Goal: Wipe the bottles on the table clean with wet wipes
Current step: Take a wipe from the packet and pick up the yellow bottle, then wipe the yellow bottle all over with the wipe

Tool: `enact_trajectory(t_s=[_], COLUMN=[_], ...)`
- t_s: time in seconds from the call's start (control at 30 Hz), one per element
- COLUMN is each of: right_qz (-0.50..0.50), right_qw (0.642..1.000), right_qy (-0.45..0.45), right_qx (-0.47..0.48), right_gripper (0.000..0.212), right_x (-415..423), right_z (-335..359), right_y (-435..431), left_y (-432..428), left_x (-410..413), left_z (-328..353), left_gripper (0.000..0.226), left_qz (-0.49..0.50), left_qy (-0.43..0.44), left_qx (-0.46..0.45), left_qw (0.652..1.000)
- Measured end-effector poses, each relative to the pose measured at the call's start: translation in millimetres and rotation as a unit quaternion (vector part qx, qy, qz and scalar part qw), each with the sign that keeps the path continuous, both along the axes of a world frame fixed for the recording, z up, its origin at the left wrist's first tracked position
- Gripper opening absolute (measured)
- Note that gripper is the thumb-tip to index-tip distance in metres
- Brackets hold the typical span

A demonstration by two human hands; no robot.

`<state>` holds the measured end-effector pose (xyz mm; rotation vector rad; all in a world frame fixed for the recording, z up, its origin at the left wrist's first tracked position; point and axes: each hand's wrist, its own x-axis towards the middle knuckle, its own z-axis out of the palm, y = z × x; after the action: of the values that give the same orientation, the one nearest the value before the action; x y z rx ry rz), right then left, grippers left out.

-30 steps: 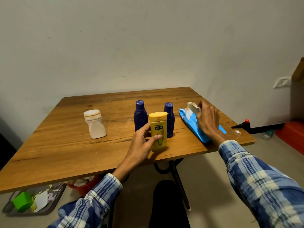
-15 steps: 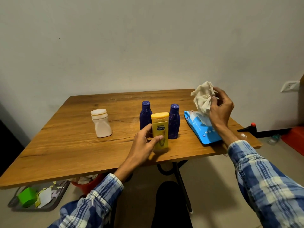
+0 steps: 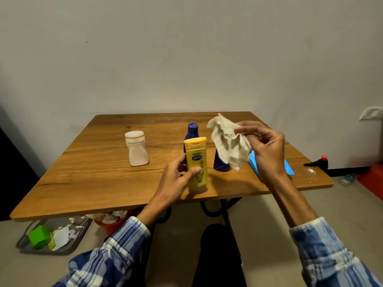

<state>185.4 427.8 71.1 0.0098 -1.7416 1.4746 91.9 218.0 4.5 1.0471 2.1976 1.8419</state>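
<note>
A yellow bottle [image 3: 196, 162] stands upright near the front edge of the wooden table [image 3: 99, 183]; my left hand [image 3: 176, 181] grips its lower half. Behind it stands a dark blue bottle [image 3: 192, 131]. A second dark blue bottle [image 3: 220, 165] is mostly hidden behind a crumpled whitish wet wipe [image 3: 228, 143], which my right hand [image 3: 267, 148] pinches in the air above the table. A white bottle [image 3: 136, 151] stands apart to the left. The blue wipes pack [image 3: 289, 167] lies flat, largely covered by my right hand.
Under the table's left side a grey tray [image 3: 68, 248] holds a green cup [image 3: 39, 237] and scraps, beside a red bin [image 3: 107, 226]. A black tool with a red tip [image 3: 319, 161] lies past the table's right edge. A wall socket [image 3: 371, 113] is at right.
My right hand pulled a wipe out of the blue pack, lifted it and carried it left towards the bottles. My left hand kept its hold on the yellow bottle.
</note>
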Motion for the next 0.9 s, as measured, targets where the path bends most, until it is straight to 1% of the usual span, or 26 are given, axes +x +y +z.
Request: enact_trajectory(t_s=[0.07,0.17,0.23,0.3,0.43,0.5,0.57,0.67,0.7,0.73,0.9], right_qz=[0.055,0.127,0.129,0.083,-0.038,-0.097,-0.150,-0.191,-0.197,-0.199,-0.224], right_qw=[0.998,0.991,0.988,0.987,0.968,0.944,0.910,0.868,0.864,0.867,0.914], right_qy=[-0.027,-0.050,-0.064,-0.050,0.002,0.018,0.023,0.015,0.012,0.012,0.051], right_qx=[0.013,0.008,0.052,0.130,0.249,0.315,0.385,0.458,0.463,0.456,0.336], right_gripper=[0.022,0.011,0.013,0.018,0.037,0.041,0.037,0.036,0.036,0.035,0.029], right_x=[6.2,10.6,6.0,-1.6,-16.7,-23.4,-27.6,-30.3,-31.7,-34.0,-48.8], right_z=[-5.7,-12.4,-16.2,-20.3,-33.5,-45.9,-58.6,-69.7,-69.5,-67.9,-47.9], right_y=[-21.1,-50.5,-69.8,-85.3,-109.2,-120.2,-132.2,-141.8,-141.6,-140.5,-135.8], left_y=[-8.9,-21.5,-29.9,-35.6,-44.3,-48.6,-53.3,-60.6,-62.5,-64.3,-65.5], left_x=[-0.7,-1.9,-2.7,-2.9,-1.3,-1.2,-3.2,-6.8,-8.1,-9.0,-11.1], left_z=[0.3,2.2,3.2,2.7,1.1,1.5,0.8,-1.2,-2.0,-2.6,-6.6], left_gripper=[0.037,0.041,0.049,0.052,0.040,0.036,0.036,0.039,0.039,0.040,0.046], left_qz=[0.008,0.019,0.027,0.032,0.032,0.035,0.043,0.052,0.052,0.052,0.037], left_qy=[-0.007,-0.007,0.001,0.008,0.016,0.013,0.003,0.000,0.001,0.001,-0.015], left_qx=[0.013,0.031,0.033,0.032,0.042,0.050,0.056,0.061,0.058,0.056,0.066], left_qw=[1.000,0.999,0.999,0.999,0.998,0.998,0.997,0.997,0.997,0.997,0.997])
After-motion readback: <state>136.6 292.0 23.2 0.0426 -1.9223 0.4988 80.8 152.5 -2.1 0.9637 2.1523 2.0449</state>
